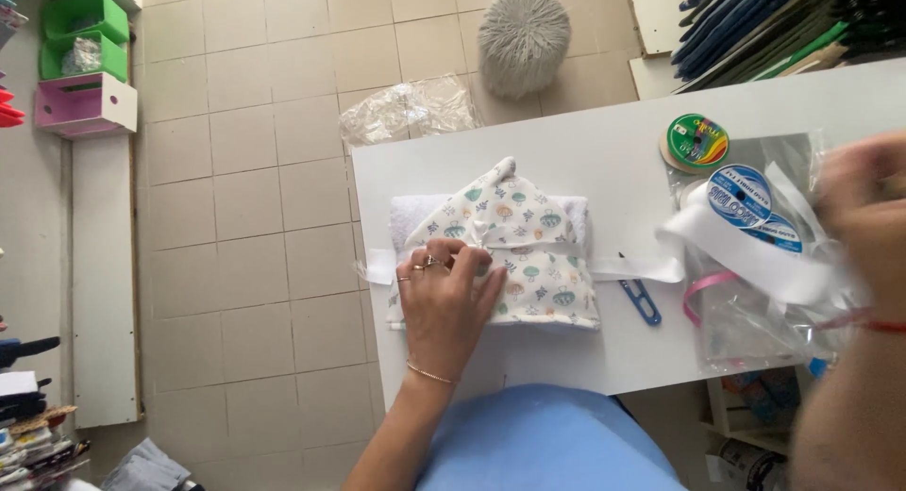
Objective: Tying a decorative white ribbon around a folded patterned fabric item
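Step in hand: tying white satin ribbon [634, 266] around a folded white terry towel topped with a printed cotton baby garment [519, 250], which lies mid-table
Left hand [448, 298]: fingers curled down, pinning the small ribbon knot [479, 234] against the soft bundle
Right hand [864, 213]: blurred at the right edge above the ribbon spools; grip cannot be told
Next move, as I judge: steady pressure on the knot while the ribbon's slack is drawn out
Nearby: blue-handled thread snips [642, 300], crinkly clear plastic bag [755, 331], smooth white table [604, 151]
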